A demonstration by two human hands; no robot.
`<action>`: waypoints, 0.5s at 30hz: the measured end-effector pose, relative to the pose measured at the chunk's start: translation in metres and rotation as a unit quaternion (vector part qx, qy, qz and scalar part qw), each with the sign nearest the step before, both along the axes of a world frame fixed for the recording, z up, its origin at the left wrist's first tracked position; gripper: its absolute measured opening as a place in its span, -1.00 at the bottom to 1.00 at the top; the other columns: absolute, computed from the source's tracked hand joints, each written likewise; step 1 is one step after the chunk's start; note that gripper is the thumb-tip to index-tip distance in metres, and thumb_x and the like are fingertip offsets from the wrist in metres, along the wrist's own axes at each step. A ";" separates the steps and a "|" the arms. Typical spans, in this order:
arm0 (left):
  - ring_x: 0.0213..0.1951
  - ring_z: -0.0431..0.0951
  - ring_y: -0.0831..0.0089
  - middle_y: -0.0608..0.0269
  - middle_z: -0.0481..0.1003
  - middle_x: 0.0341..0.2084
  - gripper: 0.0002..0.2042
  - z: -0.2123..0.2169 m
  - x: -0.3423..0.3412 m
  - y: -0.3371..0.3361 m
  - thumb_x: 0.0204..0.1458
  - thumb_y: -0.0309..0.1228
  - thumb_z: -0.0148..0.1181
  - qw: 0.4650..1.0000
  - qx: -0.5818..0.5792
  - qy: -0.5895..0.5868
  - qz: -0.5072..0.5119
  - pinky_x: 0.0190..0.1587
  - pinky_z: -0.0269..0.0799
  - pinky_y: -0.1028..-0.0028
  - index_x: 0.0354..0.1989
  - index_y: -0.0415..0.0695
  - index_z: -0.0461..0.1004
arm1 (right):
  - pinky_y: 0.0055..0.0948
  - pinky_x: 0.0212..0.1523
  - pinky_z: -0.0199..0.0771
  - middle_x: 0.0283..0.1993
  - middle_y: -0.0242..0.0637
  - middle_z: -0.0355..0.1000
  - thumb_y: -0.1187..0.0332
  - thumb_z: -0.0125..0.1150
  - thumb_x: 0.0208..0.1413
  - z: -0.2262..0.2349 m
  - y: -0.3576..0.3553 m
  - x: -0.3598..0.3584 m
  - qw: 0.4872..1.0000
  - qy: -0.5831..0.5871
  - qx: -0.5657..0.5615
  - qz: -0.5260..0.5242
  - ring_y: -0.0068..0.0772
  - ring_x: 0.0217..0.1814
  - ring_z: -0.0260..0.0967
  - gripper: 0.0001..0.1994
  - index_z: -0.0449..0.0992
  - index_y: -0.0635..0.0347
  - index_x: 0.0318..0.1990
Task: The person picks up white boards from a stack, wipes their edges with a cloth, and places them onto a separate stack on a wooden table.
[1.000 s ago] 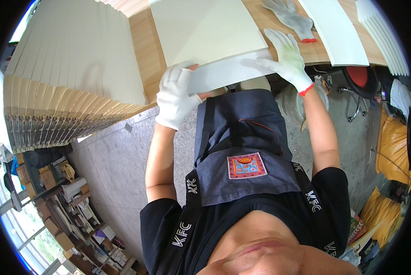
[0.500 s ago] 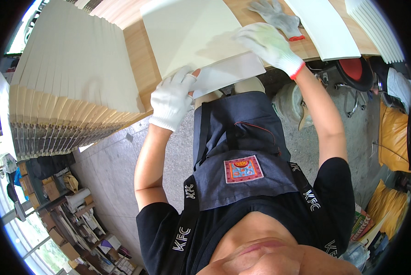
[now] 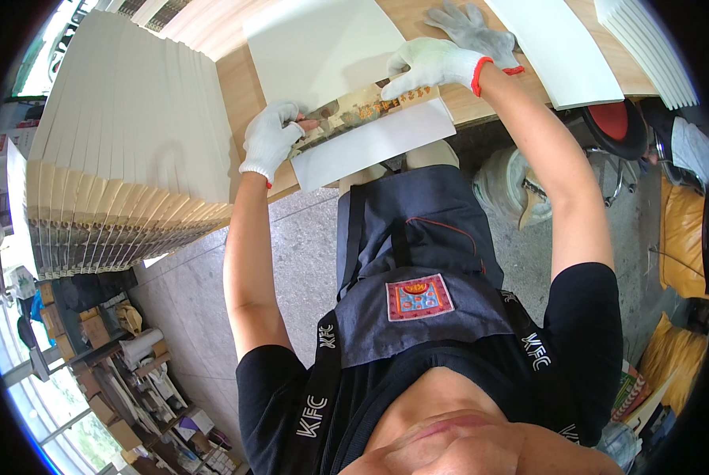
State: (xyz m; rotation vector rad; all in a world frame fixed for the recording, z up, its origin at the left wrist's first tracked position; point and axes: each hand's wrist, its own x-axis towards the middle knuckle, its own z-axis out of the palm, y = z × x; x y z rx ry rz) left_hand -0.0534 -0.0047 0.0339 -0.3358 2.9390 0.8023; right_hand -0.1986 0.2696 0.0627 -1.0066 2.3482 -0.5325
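Observation:
A large cream paper sheet (image 3: 323, 39) lies on the wooden table before me, its near part turned over as a printed strip (image 3: 354, 111) with brownish pictures and golden lettering. My left hand (image 3: 269, 141), in a white knit glove with bare fingertips showing, pinches the strip's left end. At its right end, my right hand (image 3: 437, 63), in a white glove with a red cuff, holds the strip between thumb and fingers. Beneath the strip, a plain white sheet (image 3: 378, 146) sticks out past the table's near edge.
A tall stack of folded printed sheets (image 3: 133, 134) stands at the left. To the right lie a spare grey-white glove (image 3: 469, 32), a long white board (image 3: 560, 55) and a fanned white stack (image 3: 647, 47). A red-and-black stool (image 3: 608, 127) and a whitish bucket (image 3: 501, 178) stand below the table.
The printed strip has come into view, turned up over the cream sheet. My left hand has moved left and slightly up; my right hand has shifted left, its fingers now closed on the strip.

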 end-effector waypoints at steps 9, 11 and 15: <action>0.09 0.48 0.22 0.16 0.48 0.12 -0.58 0.007 0.057 -0.003 0.09 -0.18 0.26 0.984 0.145 0.046 -0.089 0.11 0.39 0.33 0.10 -0.09 0.50 | -0.38 -0.16 0.39 -0.36 -0.28 0.58 -0.31 0.10 0.07 -0.021 0.052 0.029 0.966 -0.038 -0.227 -0.121 -0.33 -0.26 0.49 -0.39 0.66 0.14 -0.31; 0.17 0.41 0.15 0.10 0.42 0.18 -0.53 0.000 0.069 0.015 0.06 -0.22 0.30 0.981 0.140 0.132 0.001 0.19 0.35 0.29 0.15 -0.09 0.45 | -0.34 0.15 0.31 0.00 -0.21 0.52 -0.26 0.20 0.02 -0.041 0.064 0.042 0.949 0.133 -0.211 -0.190 -0.22 0.10 0.41 -0.40 0.62 0.11 -0.09; 0.27 0.28 0.00 -0.08 0.37 0.20 -0.44 -0.053 0.082 0.015 -0.11 -0.25 0.45 0.967 -0.115 0.219 0.064 0.31 0.19 0.24 0.07 -0.25 0.47 | -0.13 0.46 -0.05 0.32 -0.21 0.30 -0.23 0.34 -0.08 -0.077 0.061 0.068 0.915 0.315 -0.115 -0.224 -0.14 0.43 0.10 -0.26 0.48 0.12 0.14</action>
